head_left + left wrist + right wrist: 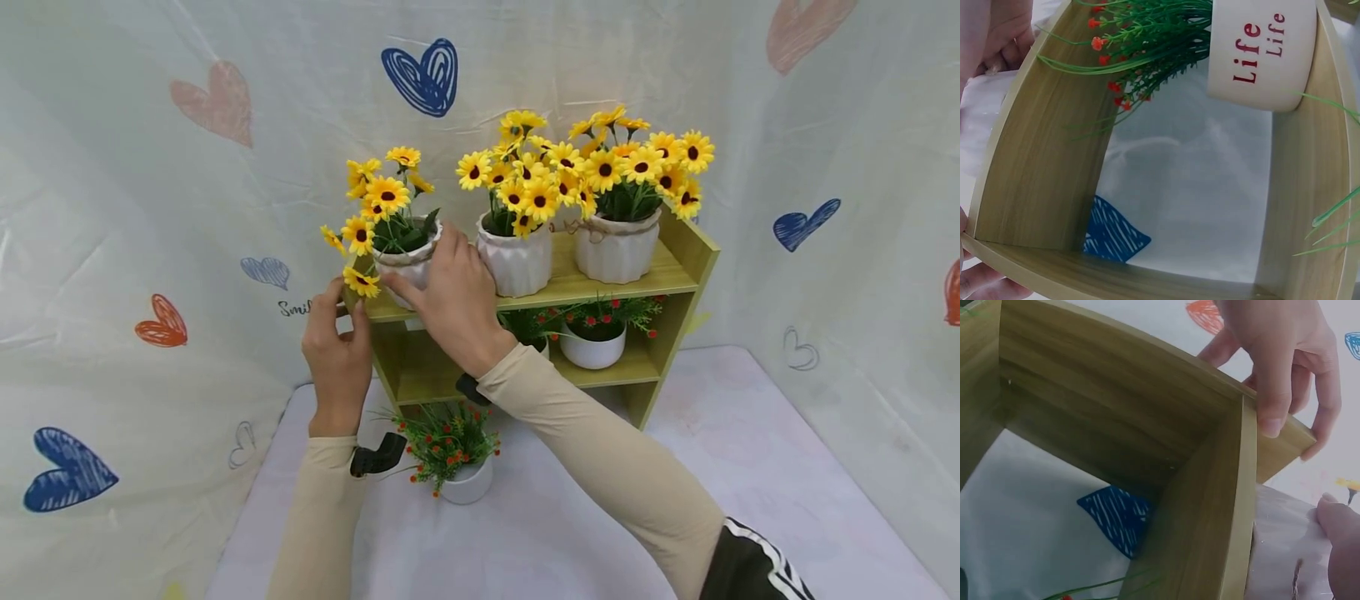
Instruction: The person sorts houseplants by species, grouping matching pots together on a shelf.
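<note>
A small wooden shelf (686, 287) bears yellow artificial sunflowers in white pots along its top. At its upper left end my left hand (335, 367) pinches the side panel between thumb and fingers, as the right wrist view also shows. My right hand (459, 304) grips the leftmost sunflower pot (402, 267), thumb in front and fingers round its right side. In the right wrist view, the thumb touches this white pot (1285, 547). The middle sunflower pot (516, 260) stands just right of my right hand, and the right sunflower pot (617, 246) beyond it.
On the lower board, a white pot with red flowers (594, 346) stands at right, beside another partly hidden by my arm. A third red-flowered pot (467, 485) stands on the table (570, 517) before the shelf. Heart-printed sheeting (300, 125) hangs behind.
</note>
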### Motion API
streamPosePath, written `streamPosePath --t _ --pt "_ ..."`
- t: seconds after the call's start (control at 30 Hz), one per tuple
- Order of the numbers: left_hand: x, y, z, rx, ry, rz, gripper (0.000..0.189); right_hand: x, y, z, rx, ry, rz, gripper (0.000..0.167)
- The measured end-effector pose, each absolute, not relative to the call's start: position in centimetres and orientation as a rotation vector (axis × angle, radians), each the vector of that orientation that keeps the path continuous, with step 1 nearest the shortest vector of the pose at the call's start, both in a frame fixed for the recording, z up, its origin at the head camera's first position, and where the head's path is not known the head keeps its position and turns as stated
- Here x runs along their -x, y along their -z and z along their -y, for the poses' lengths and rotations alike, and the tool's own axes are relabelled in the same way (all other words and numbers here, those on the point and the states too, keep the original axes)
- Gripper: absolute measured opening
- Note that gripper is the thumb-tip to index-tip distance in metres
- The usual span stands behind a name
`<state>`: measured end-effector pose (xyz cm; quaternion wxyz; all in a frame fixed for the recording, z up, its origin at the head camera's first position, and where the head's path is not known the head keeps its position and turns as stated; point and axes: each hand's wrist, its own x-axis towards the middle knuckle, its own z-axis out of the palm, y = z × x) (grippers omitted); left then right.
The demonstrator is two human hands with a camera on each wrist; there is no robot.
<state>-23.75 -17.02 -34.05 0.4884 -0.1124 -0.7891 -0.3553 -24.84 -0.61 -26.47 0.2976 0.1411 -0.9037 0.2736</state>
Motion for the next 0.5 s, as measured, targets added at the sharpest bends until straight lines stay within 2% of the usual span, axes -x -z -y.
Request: streamPosePath --t 0.3,0.5 --pt "23.8 34.1 17.2 0.283 0.86 1.909 0.036 24.8 27.0 0.6 -0.381 -0.581 2.351 0.096" --pt "24.0 34.2 17.2 0.304 0.877 1.889 0.035 24.3 27.5 0.0 -0.426 -0.465 2.29 0.101"
